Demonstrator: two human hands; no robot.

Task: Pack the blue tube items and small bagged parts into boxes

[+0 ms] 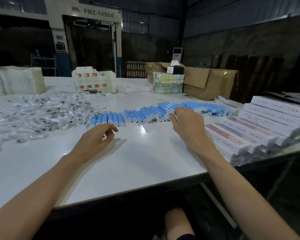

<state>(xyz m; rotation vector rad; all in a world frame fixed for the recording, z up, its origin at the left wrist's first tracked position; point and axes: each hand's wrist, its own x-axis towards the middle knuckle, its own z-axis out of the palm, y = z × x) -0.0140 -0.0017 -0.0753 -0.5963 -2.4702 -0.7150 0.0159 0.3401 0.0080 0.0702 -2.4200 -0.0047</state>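
Several blue tubes with white caps lie across the white table [128, 163]: a small row [107, 119] near the middle and a long heap [194, 108] to the right. My right hand [185, 123] reaches into that heap, its fingertips on the white cap ends; whether it grips one I cannot tell. My left hand [97, 139] hovers just in front of the small row, fingers loosely curled and holding nothing. A spread of small clear bagged parts [36, 115] covers the table's left. Long white boxes [253, 129] are stacked along the right edge.
At the back stand a wrapped white stack [16, 80], a pack of white cartons with orange marks [93, 81], a taped bundle [168, 83] and brown cardboard boxes [206, 82]. The table's near edge runs diagonally in front of me.
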